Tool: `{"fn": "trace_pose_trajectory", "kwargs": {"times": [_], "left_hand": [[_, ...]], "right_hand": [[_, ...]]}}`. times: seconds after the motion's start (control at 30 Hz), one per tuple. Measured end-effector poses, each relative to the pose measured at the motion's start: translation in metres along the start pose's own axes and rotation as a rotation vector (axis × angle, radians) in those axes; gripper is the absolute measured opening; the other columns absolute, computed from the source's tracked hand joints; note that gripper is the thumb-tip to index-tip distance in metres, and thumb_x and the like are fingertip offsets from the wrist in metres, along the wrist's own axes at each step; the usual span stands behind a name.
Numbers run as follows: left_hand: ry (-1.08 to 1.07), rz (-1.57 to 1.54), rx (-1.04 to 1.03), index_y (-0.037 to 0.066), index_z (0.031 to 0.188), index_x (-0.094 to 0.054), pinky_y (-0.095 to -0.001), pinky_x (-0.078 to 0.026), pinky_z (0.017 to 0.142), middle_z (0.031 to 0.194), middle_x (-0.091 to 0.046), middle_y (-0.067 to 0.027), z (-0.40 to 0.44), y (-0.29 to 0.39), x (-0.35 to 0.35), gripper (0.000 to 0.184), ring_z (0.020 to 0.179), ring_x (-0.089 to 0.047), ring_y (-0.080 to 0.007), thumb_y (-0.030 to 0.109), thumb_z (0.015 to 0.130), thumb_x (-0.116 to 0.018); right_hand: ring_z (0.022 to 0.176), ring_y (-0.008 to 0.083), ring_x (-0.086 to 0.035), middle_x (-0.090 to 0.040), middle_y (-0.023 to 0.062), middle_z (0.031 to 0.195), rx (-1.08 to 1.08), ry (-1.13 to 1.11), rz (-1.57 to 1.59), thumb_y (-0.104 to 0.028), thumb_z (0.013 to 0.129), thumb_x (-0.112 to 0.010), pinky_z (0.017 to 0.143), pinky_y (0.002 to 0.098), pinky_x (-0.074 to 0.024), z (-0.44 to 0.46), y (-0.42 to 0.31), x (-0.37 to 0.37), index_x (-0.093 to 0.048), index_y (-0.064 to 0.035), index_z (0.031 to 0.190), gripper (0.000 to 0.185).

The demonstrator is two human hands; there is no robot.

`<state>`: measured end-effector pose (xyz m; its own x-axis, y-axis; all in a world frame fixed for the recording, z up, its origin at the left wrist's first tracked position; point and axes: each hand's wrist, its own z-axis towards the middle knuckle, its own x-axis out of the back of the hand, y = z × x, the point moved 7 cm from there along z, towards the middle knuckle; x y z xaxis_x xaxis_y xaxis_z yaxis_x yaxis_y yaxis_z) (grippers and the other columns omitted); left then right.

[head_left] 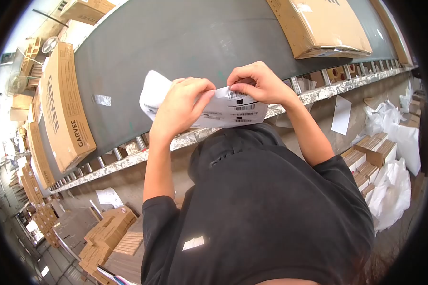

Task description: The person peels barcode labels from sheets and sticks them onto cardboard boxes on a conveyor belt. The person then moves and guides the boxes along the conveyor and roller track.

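A white sheet of printed barcode labels (245, 112) is held up in front of me at the near edge of the grey conveyor belt (176, 38). My left hand (185, 102) pinches its upper edge, and the sheet's left end curls up behind that hand. Close by on the right, my right hand (259, 83) pinches the same edge between thumb and fingers. Black barcodes and small text show on the side facing me. The fingertips of both hands are only a short gap apart.
A cardboard box (328, 28) lies on the belt at upper right, and a printed carton (64, 107) stands at left. A metal rail with rollers (318, 94) runs along the belt's near side. White plastic bags (390, 190) and stacked cardboard pieces (373, 147) are at right.
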<state>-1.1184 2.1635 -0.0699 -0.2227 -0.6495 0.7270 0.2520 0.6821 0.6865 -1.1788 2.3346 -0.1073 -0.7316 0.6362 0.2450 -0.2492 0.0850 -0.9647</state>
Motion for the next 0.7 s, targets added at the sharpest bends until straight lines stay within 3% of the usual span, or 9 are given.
{"fn": "trace_pose_trajectory", "kwargs": {"times": [0.1, 0.13, 0.27, 0.37, 0.7], "left_hand": [[-0.032, -0.272, 0.171, -0.002, 0.101, -0.069, -0.0344, -0.052, 0.074, 0.083, -0.071, -0.0111, -0.001, -0.01, -0.003, 0.014, 0.074, -0.063, -0.0199, 0.011, 0.1, -0.066], [0.021, -0.293, 0.117, -0.003, 0.102, -0.068, -0.0299, -0.047, 0.065, 0.077, -0.066, -0.008, -0.003, -0.012, -0.002, 0.015, 0.067, -0.054, -0.012, 0.01, 0.101, -0.062], [-0.05, -0.46, 0.262, -0.003, 0.103, -0.07, -0.0263, -0.043, 0.066, 0.08, -0.062, 0.0013, -0.006, -0.018, -0.001, 0.016, 0.073, -0.049, -0.006, 0.011, 0.103, -0.061], [-0.082, -0.581, 0.287, -0.002, 0.104, -0.07, -0.0243, -0.041, 0.069, 0.083, -0.06, 0.0053, -0.005, -0.025, -0.006, 0.017, 0.077, -0.047, -0.004, 0.012, 0.103, -0.061], [-0.128, -0.684, 0.332, -0.002, 0.107, -0.072, -0.0244, -0.043, 0.073, 0.088, -0.062, 0.0063, 0.001, -0.032, -0.013, 0.018, 0.08, -0.049, -0.0039, 0.012, 0.103, -0.063]], "right_hand": [[0.08, 0.0248, -0.073, -0.075, 0.0138, 0.091, -0.012, -0.003, 0.032, -0.001, 0.091, -0.072, 0.077, 0.036, -0.0579, 0.006, -0.002, -0.003, -0.073, 0.0004, 0.101, 0.01], [0.082, 0.0252, -0.073, -0.075, 0.0134, 0.093, 0.011, 0.015, 0.018, 0.0, 0.09, -0.072, 0.078, 0.0364, -0.0583, 0.008, -0.006, -0.005, -0.073, -0.0001, 0.102, 0.012], [0.081, 0.024, -0.07, -0.073, 0.009, 0.092, 0.288, 0.023, -0.151, 0.007, 0.086, -0.072, 0.07, 0.0342, -0.0564, 0.017, -0.033, -0.009, -0.076, -0.0022, 0.104, 0.02], [0.082, 0.0264, -0.07, -0.072, 0.0084, 0.094, 0.336, -0.072, -0.148, 0.01, 0.082, -0.072, 0.07, 0.0358, -0.056, 0.023, -0.036, -0.012, -0.078, -0.0049, 0.107, 0.03], [0.081, 0.0283, -0.068, -0.068, 0.0083, 0.095, 0.326, -0.183, -0.173, 0.011, 0.079, -0.073, 0.069, 0.0387, -0.0537, 0.036, -0.034, -0.009, -0.07, -0.0016, 0.095, 0.021]]}}
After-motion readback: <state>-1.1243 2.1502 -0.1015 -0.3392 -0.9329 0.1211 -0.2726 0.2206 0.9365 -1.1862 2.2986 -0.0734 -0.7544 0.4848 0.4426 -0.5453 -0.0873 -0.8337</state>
